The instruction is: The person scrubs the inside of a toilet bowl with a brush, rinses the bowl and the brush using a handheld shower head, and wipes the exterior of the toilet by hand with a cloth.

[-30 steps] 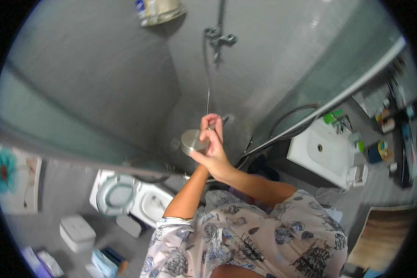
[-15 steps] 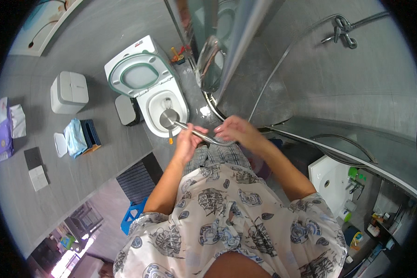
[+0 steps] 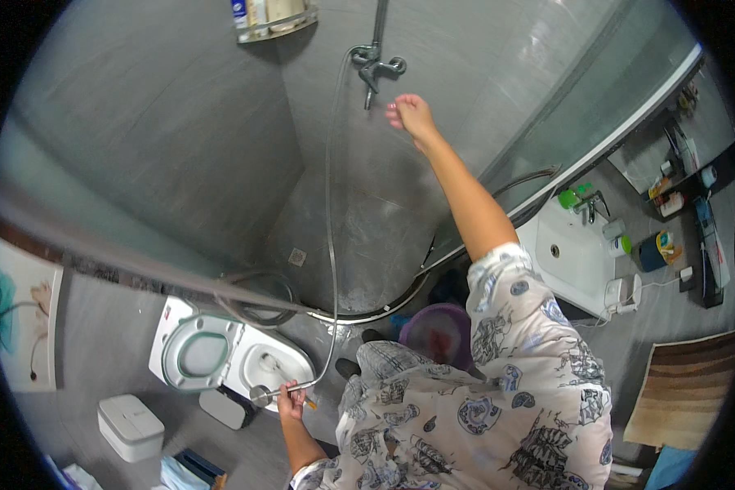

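Note:
My left hand (image 3: 291,403) is closed around the handle of a round metal shower head (image 3: 260,395), which sits over the front of the white toilet bowl (image 3: 290,359). The toilet lid (image 3: 198,353) is raised. From the handle, a long grey shower hose (image 3: 330,204) runs up to the chrome shower mixer tap (image 3: 370,69) on the wall. My right hand (image 3: 411,117) is stretched far forward, just right of and below the tap lever, apart from it. Its fingers are loosely bent and spread, with nothing visible in them.
Sliding glass shower doors stand on both sides, above a curved metal threshold (image 3: 376,317). A purple basin (image 3: 437,335) is on the floor by my legs. The white washbasin (image 3: 557,253) is at right. A small bin (image 3: 226,408) stands beside the toilet; a corner shelf (image 3: 278,31) holds bottles.
My view has swung right toward the shower. My right hand has gone from beside the shower hose out to near the mixer tap. My left hand still holds the shower head over the toilet.

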Motion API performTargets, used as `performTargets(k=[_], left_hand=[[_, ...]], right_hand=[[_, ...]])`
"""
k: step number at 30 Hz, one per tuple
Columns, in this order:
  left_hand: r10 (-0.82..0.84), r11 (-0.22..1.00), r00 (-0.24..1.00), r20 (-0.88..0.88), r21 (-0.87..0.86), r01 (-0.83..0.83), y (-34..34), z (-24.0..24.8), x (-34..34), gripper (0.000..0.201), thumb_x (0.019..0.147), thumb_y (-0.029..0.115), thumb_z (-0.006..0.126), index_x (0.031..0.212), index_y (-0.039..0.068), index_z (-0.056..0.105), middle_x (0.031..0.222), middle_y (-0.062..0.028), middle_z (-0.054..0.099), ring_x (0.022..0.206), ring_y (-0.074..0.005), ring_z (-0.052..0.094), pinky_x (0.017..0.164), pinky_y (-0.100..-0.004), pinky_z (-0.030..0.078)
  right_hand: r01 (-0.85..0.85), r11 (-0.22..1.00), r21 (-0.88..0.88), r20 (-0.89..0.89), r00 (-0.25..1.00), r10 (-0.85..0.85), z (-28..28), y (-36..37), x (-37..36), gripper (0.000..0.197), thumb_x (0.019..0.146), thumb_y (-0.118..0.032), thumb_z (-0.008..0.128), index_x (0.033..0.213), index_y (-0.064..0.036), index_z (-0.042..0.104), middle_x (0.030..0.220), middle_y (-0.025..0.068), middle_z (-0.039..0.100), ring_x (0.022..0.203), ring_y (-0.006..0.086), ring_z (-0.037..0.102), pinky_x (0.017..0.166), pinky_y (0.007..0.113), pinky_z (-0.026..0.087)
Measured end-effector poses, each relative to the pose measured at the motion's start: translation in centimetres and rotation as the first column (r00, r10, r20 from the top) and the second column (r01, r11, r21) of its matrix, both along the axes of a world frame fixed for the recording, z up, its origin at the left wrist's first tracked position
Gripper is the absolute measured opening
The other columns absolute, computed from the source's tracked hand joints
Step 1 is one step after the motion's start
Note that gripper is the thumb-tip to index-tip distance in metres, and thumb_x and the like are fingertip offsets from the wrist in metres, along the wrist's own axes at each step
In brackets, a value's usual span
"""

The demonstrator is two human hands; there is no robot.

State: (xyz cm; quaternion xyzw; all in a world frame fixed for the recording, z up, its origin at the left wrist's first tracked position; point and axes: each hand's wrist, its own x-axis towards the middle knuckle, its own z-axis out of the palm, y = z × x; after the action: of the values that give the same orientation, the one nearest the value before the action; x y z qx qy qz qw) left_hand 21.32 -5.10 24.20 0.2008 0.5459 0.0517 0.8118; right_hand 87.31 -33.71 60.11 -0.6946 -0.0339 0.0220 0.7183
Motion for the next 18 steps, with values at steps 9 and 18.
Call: performTargets(k=[9,18], left_hand=[[0.048,0.998,0.993,-0.106,-0.023,-0.05,5.1,-0.5,1.5,0.01,0.091,0.015,0.061,0.095,0.02,0.053,0.096,-0.0009,0.061,0.093,-0.023,0.063,0.085,-0.0587,0.053],[0.255,0.965,0.946,-0.198,-0.014,-0.262,5.6,-4.1,3.1,0.019,0.094,0.013,0.056,0.112,0.005,0.054,0.103,-0.0086,0.06,0.098,-0.0265,0.061,0.091,-0.0442,0.055]], right_hand=[[0.107,0.95,-0.293,-0.067,0.989,-0.132,-4.0,5.7,12.5,0.05,0.088,-0.032,0.061,0.129,-0.0066,0.046,0.121,0.0093,0.057,0.102,0.0189,0.056,0.069,0.034,0.052],[0.041,0.906,-0.422,-0.028,0.998,-0.058,-12.7,4.7,20.6,0.075,0.087,-0.042,0.062,0.145,-0.0087,0.029,0.142,0.0158,0.04,0.127,0.033,0.042,0.098,0.049,0.04]])
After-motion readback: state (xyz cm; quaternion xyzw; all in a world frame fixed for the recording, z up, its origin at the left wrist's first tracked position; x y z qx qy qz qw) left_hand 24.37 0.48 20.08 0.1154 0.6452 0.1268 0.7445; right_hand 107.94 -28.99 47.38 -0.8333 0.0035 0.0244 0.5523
